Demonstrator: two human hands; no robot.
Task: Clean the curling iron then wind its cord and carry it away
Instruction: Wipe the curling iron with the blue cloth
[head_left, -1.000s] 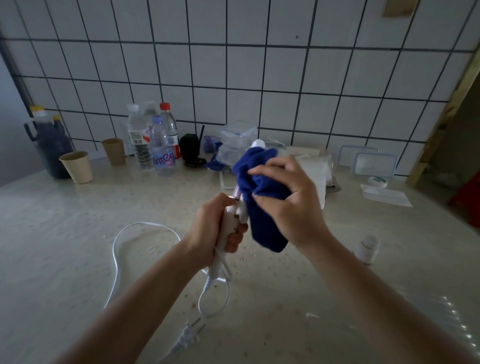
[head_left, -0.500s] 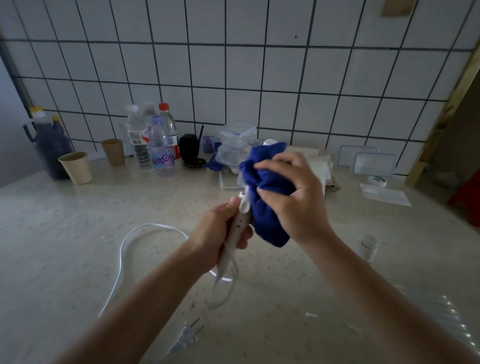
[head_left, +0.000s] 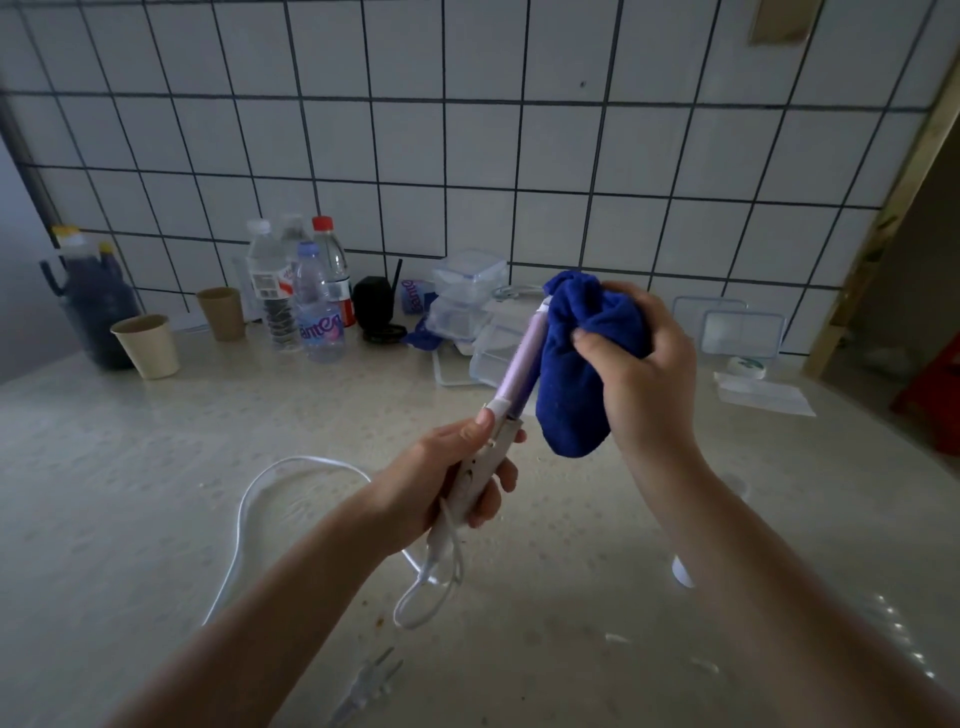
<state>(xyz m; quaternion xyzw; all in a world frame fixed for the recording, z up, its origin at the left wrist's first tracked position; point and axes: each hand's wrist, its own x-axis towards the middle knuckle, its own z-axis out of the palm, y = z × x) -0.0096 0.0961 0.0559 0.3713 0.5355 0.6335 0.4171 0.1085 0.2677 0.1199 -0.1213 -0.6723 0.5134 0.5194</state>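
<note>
My left hand (head_left: 447, 478) grips the white handle of the curling iron (head_left: 522, 366), which points up and to the right above the counter. Its lilac barrel shows from the handle to near the tip. My right hand (head_left: 644, 374) holds a bunched blue cloth (head_left: 576, 384) against the barrel's right side and over its tip. The white cord (head_left: 249, 525) hangs from the handle in a small loop, then curves across the counter on the left. Its plug (head_left: 369, 680) lies near the front edge.
The beige counter (head_left: 156, 519) carries bottles (head_left: 317, 306), two paper cups (head_left: 148, 345), a dark jug (head_left: 91, 306) and clear plastic boxes (head_left: 467, 312) along the tiled wall. Lids (head_left: 740, 332) and a flat white packet (head_left: 763, 395) lie at the right. A small white container (head_left: 680, 571) stands behind my right forearm.
My right hand has slid the blue cloth up the barrel toward the tip, baring the lilac barrel. The iron has risen and tilted more to the right.
</note>
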